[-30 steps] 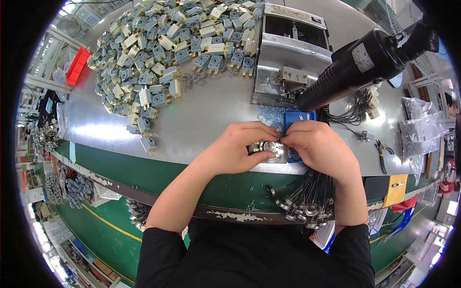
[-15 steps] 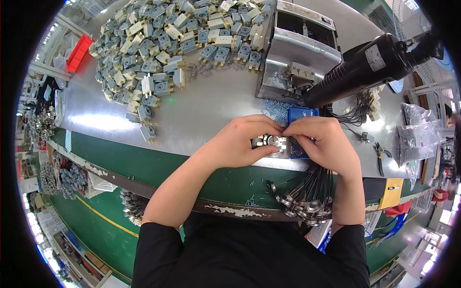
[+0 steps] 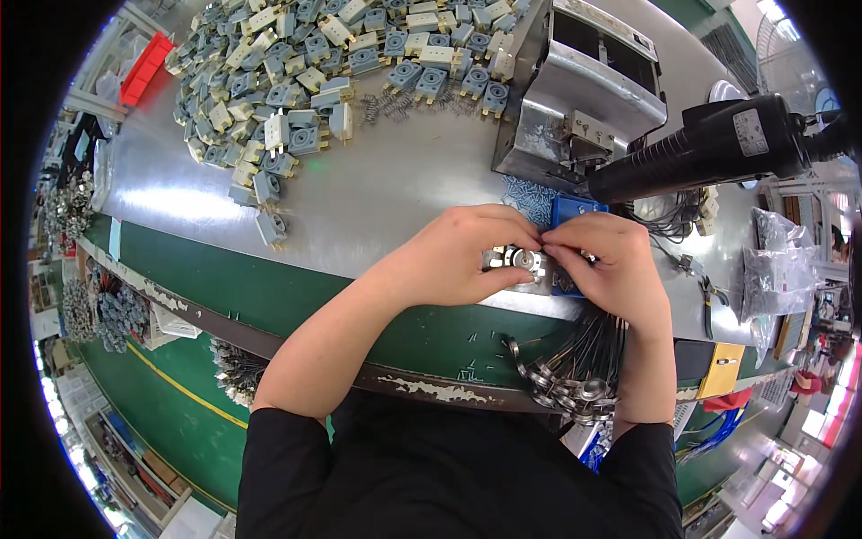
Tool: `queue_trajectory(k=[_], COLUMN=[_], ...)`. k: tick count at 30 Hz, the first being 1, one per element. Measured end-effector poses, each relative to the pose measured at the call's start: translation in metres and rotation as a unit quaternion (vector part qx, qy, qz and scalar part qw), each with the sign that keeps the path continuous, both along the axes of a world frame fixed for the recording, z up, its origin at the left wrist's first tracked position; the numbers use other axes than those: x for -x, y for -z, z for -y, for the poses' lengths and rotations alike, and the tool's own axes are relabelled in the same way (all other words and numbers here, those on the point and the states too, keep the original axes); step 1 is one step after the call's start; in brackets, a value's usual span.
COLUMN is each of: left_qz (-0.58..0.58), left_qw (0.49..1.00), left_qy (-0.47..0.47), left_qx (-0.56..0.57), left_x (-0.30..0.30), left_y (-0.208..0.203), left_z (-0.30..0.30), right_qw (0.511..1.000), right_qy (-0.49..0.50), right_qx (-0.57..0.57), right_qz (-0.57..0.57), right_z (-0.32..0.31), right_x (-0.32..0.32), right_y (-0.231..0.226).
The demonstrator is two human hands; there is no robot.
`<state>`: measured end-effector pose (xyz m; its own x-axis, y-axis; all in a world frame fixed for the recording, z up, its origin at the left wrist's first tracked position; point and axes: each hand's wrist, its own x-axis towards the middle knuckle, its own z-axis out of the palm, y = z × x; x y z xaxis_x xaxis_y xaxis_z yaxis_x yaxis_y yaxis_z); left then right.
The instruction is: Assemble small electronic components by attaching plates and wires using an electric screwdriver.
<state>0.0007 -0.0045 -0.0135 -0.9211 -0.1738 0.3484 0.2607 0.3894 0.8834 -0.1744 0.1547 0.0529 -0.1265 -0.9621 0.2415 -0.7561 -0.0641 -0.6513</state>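
Observation:
My left hand (image 3: 456, 256) curls round a small assembly (image 3: 523, 260) with a round metal disc and pale parts, thumb along its near side. The fingers hide much of it. From the right my right hand (image 3: 620, 265) meets the left fingertips, its thumb and forefinger pinched together; what is between them is too small or hidden to name. Both hands are over the near edge of the metal worktop, beside a blue tray (image 3: 576, 208) that the right hand partly covers. Small screws (image 3: 530, 199) lie loose just beyond the hands.
Many grey and cream plug-like housings (image 3: 310, 139) are heaped at the far left, with springs (image 3: 386, 108) nearby. A metal fixture (image 3: 575, 99) and a black electric screwdriver (image 3: 700, 148) stand beyond my right hand. Pliers (image 3: 709, 301) lie at right; round metal parts on wires (image 3: 575, 391) hang at the near edge.
The whole view has shifted a little. Both hands stay together at the same spot, and the assembly is tilted slightly differently in my left hand.

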Motion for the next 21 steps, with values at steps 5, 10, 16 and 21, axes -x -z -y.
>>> queue_trajectory(k=[5, 10, 16, 21], left_qz=[0.011, 0.034, 0.001, -0.004], left_qw=[1.0, 0.999, 1.0, 1.0], left_qy=[0.009, -0.018, -0.01, -0.018], left_qx=[-0.004, 0.001, -0.013, -0.009], left_x=[-0.0004, -0.0013, -0.0017, -0.0024], left_y=[-0.0031, -0.0075, -0.0017, -0.0013], left_z=[-0.0002, -0.0027, -0.0023, -0.0024], right_qw=[0.999, 1.0, 0.999, 0.998], right_qy=[0.025, 0.0, -0.024, -0.063], right_qx=[-0.019, -0.028, -0.036, -0.023], right_qz=[-0.007, -0.003, -0.013, -0.009], right_z=[-0.0017, -0.0019, -0.0016, -0.0014], right_x=[-0.0005, 0.0, -0.0015, -0.002], right_y=[0.0023, 0.003, 0.0009, -0.006])
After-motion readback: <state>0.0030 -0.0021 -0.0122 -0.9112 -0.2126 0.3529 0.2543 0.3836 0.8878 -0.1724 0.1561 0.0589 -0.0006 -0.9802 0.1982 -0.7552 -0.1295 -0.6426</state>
